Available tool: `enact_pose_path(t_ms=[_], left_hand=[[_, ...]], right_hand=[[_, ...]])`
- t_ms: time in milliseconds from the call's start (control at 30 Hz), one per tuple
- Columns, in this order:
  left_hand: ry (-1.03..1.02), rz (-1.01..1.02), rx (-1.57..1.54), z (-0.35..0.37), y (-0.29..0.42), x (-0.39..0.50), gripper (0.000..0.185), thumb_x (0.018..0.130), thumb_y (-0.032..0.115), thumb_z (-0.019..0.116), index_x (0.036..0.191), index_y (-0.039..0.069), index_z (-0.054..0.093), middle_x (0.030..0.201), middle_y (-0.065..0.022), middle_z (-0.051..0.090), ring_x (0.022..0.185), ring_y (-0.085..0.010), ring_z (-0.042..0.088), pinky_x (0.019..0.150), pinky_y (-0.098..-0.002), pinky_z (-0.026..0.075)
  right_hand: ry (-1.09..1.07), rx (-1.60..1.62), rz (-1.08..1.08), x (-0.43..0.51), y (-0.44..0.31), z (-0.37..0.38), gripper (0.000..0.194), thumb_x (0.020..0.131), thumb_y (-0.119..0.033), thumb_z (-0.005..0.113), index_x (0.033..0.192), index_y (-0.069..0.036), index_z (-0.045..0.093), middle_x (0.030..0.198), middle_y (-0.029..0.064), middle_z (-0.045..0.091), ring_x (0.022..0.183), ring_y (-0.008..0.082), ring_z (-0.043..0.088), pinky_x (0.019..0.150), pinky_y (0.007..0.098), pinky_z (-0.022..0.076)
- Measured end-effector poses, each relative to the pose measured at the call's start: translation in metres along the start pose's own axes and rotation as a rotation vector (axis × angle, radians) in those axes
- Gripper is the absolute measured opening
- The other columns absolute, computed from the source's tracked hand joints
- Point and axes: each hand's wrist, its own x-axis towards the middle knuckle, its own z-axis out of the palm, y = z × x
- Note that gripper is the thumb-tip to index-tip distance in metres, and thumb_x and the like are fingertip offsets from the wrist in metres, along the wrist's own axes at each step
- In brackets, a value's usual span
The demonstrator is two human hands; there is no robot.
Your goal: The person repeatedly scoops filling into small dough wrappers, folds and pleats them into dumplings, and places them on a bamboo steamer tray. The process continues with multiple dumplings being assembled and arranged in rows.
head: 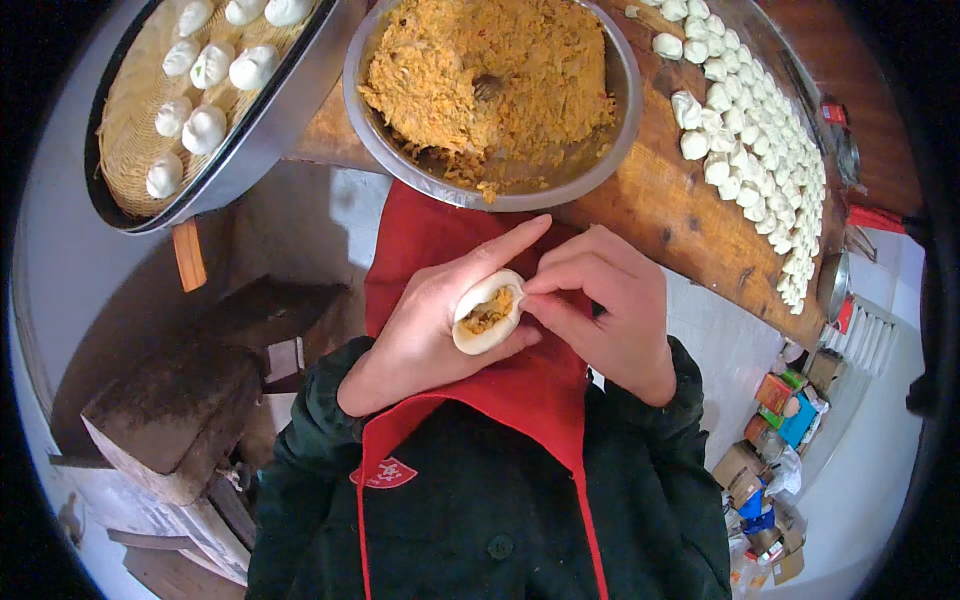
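Note:
A round dough wrapper (466,341) with orange-brown filling (487,311) rests cupped in my left hand (427,322), its top still gaping. My left thumb and fingers curve around its sides. The thumb and fingertip of my right hand (607,300) pinch the wrapper's right edge. Just beyond both hands stands a large metal bowl (495,201) heaped with the same crumbly orange filling, which has a small dark hollow near its middle. Both hands are above a red apron (480,390).
At upper left, several shaped buns (204,129) sit on a woven mat (127,142) in a round steamer tray (225,169). Many small dough pieces (750,150) cover the right of the wooden table (667,217). Boxes and bags (765,480) pile up on the floor at right.

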Motion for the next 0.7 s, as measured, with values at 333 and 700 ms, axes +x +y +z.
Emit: enact_pose_path(t_ms=[333,700], left_hand=[[0.103,0.015,0.101,0.009,-0.017,-0.002,0.041,0.075,0.001,0.086,0.111,0.009,0.068,0.096,-0.0054,0.073,0.087,-0.0166,0.072,0.077,-0.0323,0.057],[0.177,0.126,0.189,0.008,-0.022,-0.001,0.036,0.073,0.007,0.090,0.101,0.006,0.068,0.092,-0.0093,0.071,0.082,-0.0270,0.071,0.072,-0.0360,0.057]], right_hand=[[0.038,-0.074,0.003,-0.007,-0.003,0.007,0.023,0.076,-0.012,0.086,0.096,-0.011,0.074,0.096,0.0055,0.073,0.089,0.0273,0.070,0.076,0.0367,0.0580],[-0.053,-0.157,-0.082,-0.010,-0.008,0.010,0.027,0.075,-0.011,0.085,0.099,-0.011,0.073,0.101,0.0058,0.072,0.088,0.0276,0.069,0.074,0.0373,0.0574]])
